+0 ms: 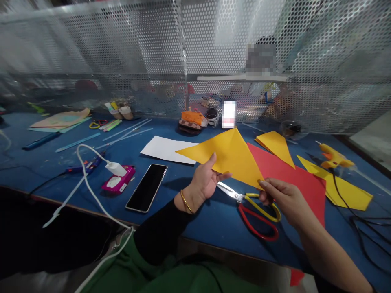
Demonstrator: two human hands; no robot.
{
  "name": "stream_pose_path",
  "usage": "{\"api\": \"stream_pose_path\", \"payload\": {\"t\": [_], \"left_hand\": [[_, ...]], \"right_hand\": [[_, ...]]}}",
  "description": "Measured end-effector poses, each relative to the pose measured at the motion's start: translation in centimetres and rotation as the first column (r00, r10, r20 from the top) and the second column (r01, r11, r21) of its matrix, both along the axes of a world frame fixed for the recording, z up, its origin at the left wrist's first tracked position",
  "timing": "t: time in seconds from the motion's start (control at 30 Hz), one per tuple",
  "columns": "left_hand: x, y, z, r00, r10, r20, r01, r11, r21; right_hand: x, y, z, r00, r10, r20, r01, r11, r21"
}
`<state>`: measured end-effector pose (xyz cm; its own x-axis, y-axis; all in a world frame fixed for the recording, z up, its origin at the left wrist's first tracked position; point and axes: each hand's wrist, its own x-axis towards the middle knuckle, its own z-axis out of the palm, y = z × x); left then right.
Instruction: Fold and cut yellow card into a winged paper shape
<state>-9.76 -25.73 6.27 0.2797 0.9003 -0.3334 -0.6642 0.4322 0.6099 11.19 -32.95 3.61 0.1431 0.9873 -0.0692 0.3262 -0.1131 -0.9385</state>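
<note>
A triangular sheet of yellow paper [227, 156] is held up above the blue table. My left hand [205, 179] supports its lower edge, thumb in front and some fingers behind the sheet. At the paper's lower right corner, my right hand [276, 193] pinches it between thumb and fingers. Below the paper lies a pair of scissors [262, 232] with one red and one yellow handle loop, partly covered by my right hand. Red paper [311, 189] lies to the right, and white paper [166, 148] is behind on the left.
A phone [146, 188] and a pink power socket [119, 181] with a white cable lie at left. Yellow paper pieces [276, 146] and a yellow glue gun [336, 156] with a black cord are at right. A perforated metal screen [146, 44] stands behind the table.
</note>
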Motion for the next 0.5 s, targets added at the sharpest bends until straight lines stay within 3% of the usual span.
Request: {"api": "stream_pose_path", "payload": {"t": [0.2,0.3,0.5], "left_hand": [[0.2,-0.4,0.0,0.997,0.008,-0.078,-0.004,0.999,0.047],[0.2,-0.4,-0.1,0.986,0.076,-0.152,-0.061,0.993,0.101],[0.3,0.0,-1.0,0.95,0.171,-0.263,-0.112,0.968,0.227]], "right_hand": [[1.2,-0.9,0.1,0.997,-0.012,0.073,0.01,1.0,0.025],[1.5,-0.8,0.2,0.998,-0.008,0.069,0.007,1.0,0.009],[-0.6,-1.3,-0.2,0.999,0.001,0.033,0.0,1.0,-0.011]]}}
